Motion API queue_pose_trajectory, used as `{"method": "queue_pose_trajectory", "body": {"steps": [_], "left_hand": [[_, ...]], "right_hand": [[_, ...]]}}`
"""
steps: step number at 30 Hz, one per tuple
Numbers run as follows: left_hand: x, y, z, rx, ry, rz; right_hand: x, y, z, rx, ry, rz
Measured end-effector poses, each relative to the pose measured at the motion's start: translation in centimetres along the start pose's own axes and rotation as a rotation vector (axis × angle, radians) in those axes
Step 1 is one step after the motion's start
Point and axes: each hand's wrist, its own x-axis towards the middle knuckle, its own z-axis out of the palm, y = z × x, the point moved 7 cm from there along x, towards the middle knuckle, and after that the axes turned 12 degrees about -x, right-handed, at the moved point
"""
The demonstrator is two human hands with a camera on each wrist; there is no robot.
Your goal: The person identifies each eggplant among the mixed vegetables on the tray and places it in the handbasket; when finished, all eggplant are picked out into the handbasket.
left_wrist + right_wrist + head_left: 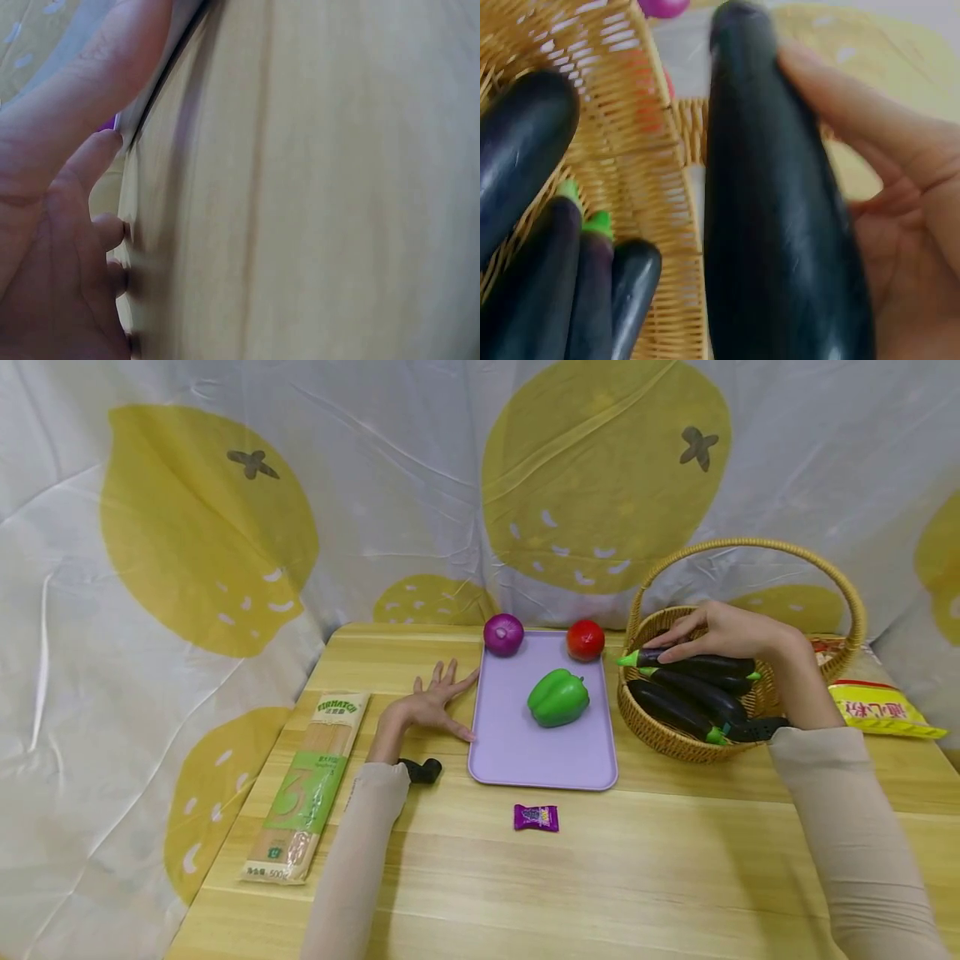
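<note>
My right hand (731, 631) grips an eggplant (772, 195) with a green stem end, over the wicker basket (652, 731). Several more dark eggplants (671, 706) lie inside that basket, partly hidden by the hand and the held one. At the left edge of the lilac tray (498, 760), my left hand (431, 706) has its fingers spread, thumb and index fingertips at the rim. A green bell pepper (558, 697) lies on the tray. The purple onion (503, 635) sits at its far left corner and a red tomato (585, 640) at its far right corner.
A pack of spaghetti (307, 793) lies on the left of the wooden table. One purple wrapped candy (536, 817) is in front of the tray. The basket's tall handle (750, 543) arches over it, and a yellow-and-red food bag (877, 702) lies behind on the right.
</note>
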Motion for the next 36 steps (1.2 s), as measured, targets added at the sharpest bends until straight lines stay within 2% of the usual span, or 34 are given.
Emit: {"method": "queue_pose_trajectory", "body": {"steps": [2,6,11,16,26,36], "left_hand": [[0.0,-0.1,0.0,0.0,-0.002,-0.004],[-0.1,-0.3,-0.1,-0.001,-0.003,-0.009],[-0.1,-0.2,-0.1,0.005,-0.001,-0.004],[-0.1,-0.2,0.0,0.006,-0.003,-0.007],[0.0,-0.1,0.0,0.001,-0.004,0.001],[-0.1,0.0,0.1,0.001,0.001,0.001]], "right_hand": [[-0.2,1.1,0.2,-0.002,-0.026,0.039],[-0.5,3.4,0.8,0.034,-0.053,0.171],[-0.2,5.8,1.5,0.027,-0.013,0.28],[0.5,6.6,1.7,0.06,0.029,0.351],[1.4,7.1,2.0,0.027,0.045,0.385],[1.9,7.4,2.9,0.127,0.112,0.377]]}}
